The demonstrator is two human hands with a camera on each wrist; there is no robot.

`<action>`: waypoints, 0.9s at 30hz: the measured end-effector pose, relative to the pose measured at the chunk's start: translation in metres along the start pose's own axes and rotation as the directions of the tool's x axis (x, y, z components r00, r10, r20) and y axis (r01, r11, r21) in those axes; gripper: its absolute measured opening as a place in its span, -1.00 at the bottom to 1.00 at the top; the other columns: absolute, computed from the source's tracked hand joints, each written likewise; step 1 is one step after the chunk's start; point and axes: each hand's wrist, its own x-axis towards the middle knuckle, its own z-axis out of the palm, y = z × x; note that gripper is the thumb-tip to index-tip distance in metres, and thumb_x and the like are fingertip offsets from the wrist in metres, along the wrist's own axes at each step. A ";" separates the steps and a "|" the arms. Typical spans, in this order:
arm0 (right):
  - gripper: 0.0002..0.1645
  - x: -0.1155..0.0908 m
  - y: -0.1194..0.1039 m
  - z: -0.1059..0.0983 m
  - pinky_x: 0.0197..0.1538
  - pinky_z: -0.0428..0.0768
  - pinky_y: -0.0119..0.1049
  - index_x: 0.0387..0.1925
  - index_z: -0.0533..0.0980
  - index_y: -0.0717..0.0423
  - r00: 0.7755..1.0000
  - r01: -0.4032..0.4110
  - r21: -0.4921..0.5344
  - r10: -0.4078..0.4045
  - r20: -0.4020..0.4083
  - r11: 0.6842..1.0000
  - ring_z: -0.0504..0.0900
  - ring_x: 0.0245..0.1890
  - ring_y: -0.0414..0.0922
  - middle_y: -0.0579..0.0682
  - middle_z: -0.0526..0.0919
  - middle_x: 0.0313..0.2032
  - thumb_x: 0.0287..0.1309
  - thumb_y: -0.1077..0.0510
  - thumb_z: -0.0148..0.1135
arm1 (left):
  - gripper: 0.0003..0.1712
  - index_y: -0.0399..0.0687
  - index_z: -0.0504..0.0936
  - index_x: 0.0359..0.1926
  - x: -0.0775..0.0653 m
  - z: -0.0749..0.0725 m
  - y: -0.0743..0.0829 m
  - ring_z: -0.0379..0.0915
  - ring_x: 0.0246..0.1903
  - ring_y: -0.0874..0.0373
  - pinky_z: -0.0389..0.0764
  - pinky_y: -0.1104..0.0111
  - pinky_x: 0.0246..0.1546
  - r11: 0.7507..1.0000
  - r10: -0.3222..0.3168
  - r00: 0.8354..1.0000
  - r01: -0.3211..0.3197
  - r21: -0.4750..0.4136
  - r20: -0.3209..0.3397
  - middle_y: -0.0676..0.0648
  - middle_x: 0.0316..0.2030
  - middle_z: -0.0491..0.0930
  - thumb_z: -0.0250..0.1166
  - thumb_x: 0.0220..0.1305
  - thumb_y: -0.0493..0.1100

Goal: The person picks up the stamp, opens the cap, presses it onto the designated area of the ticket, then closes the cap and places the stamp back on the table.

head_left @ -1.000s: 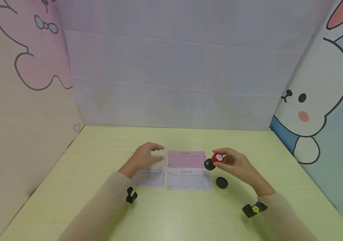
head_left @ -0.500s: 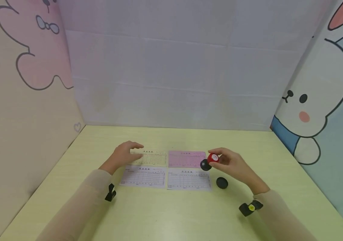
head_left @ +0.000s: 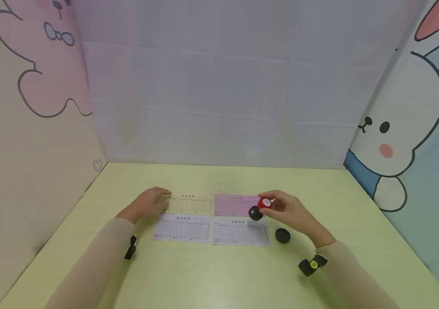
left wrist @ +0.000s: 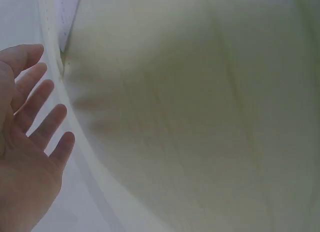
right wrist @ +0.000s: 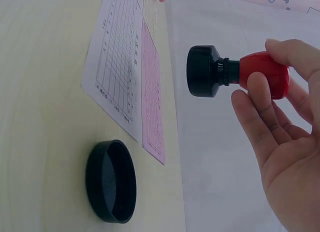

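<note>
My right hand (head_left: 290, 211) grips a stamp by its red handle (right wrist: 257, 74). The stamp's round black base (right wrist: 201, 71) hangs above the pink form (head_left: 233, 205) and right-hand white form (head_left: 239, 231), apart from the paper in the right wrist view. Below that hand lies a round black stamp cap (head_left: 283, 235), hollow side up. My left hand (head_left: 145, 205) is at the left edge of the yellow form (head_left: 193, 205). Its fingers (left wrist: 35, 103) are spread and extended, holding nothing; whether they touch the paper I cannot tell.
A second white form (head_left: 182, 228) lies in front of the yellow one, so the printed sheets make a two-by-two block. Around the pale wooden table (head_left: 204, 274) stand a white back panel (head_left: 219, 94) and side panels with cartoon drawings.
My left hand has moved left from over the yellow form to its edge, uncovering the left-hand sheets. The right hand, still holding the stamp, has shifted slightly left.
</note>
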 end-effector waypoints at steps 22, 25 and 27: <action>-0.58 0.051 -0.015 0.022 -0.18 0.65 -0.30 0.13 0.58 -0.06 0.989 0.100 -0.014 -0.098 0.114 0.995 0.65 -0.31 -0.15 -0.17 0.66 -0.12 0.25 0.07 0.41 | -0.44 -0.40 0.27 0.43 -0.003 0.001 -0.015 0.01 0.41 -0.41 0.06 -0.23 0.38 0.986 0.154 0.980 -0.160 0.043 0.127 -0.40 0.43 0.17 0.08 0.52 -0.25; -0.58 0.057 -0.013 0.032 -0.16 0.64 -0.28 0.14 0.59 -0.06 0.989 0.104 0.024 -0.106 0.100 0.994 0.65 -0.29 -0.14 -0.17 0.66 -0.08 0.25 0.07 0.40 | -0.44 -0.41 0.27 0.43 -0.004 0.001 -0.015 0.00 0.41 -0.42 0.04 -0.24 0.38 0.986 0.154 0.980 -0.160 0.042 0.128 -0.41 0.43 0.17 0.07 0.52 -0.24; -0.57 0.060 -0.011 0.039 -0.14 0.64 -0.28 0.15 0.59 -0.07 0.992 0.088 0.046 -0.092 0.090 0.995 0.65 -0.27 -0.14 -0.17 0.66 -0.07 0.26 0.06 0.39 | -0.44 -0.42 0.26 0.43 -0.005 0.002 -0.015 -0.01 0.42 -0.42 0.03 -0.23 0.39 0.987 0.154 0.979 -0.159 0.033 0.133 -0.42 0.43 0.16 0.07 0.52 -0.24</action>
